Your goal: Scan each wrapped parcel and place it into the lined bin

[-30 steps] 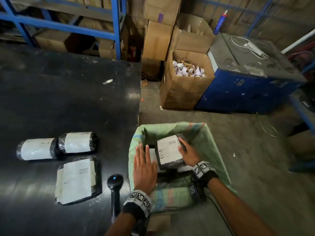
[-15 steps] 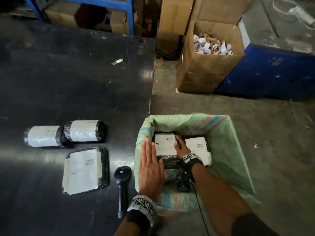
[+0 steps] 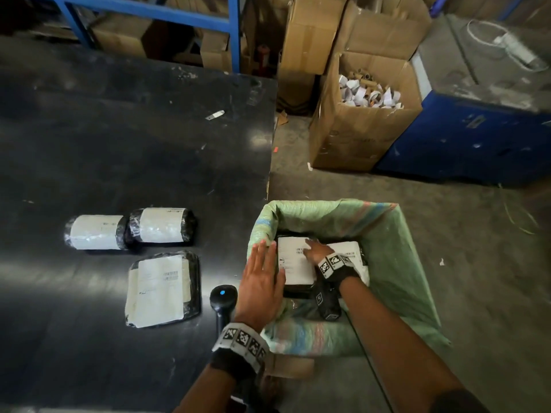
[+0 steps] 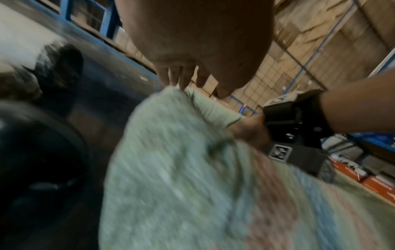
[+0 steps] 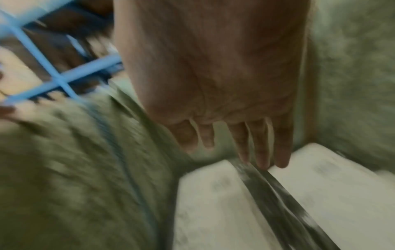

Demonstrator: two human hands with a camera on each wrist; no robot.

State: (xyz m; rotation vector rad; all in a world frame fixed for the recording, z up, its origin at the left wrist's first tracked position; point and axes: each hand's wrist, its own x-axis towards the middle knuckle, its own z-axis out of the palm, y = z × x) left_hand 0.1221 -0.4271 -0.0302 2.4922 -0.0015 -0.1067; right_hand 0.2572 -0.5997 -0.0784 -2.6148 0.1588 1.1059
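A: Start close. What's the left hand doing?

B: It's flat, fingers straight and together, holding nothing. It sits over the near-left edge of the lined bin, fingertips pointing to 12 o'clock. The scanner lies on the black table just beside it, at 9 o'clock from the wrist.

A: And the right hand?

B: Down inside the bin, fingers loose and straight, resting on the top parcel. Not gripping it, looks let go. A 2nd parcel lies next to it, at 3 o'clock.

A: Do the wrist cams add anything?

B: Yes, but both are blurry. The right wrist view shows the right hand from below, fingertips right at the dark gap where the two white labels meet. The left wrist view shows the left hand above the green liner. Can't see parcels there.

A: What's farther out?

B: On the table, at 9 o'clock from the bin, a flat parcel. Past it, two rolled parcels touching side by side. Way back at 12 to 1 o'clock, a cardboard box full of paper scraps on the floor.
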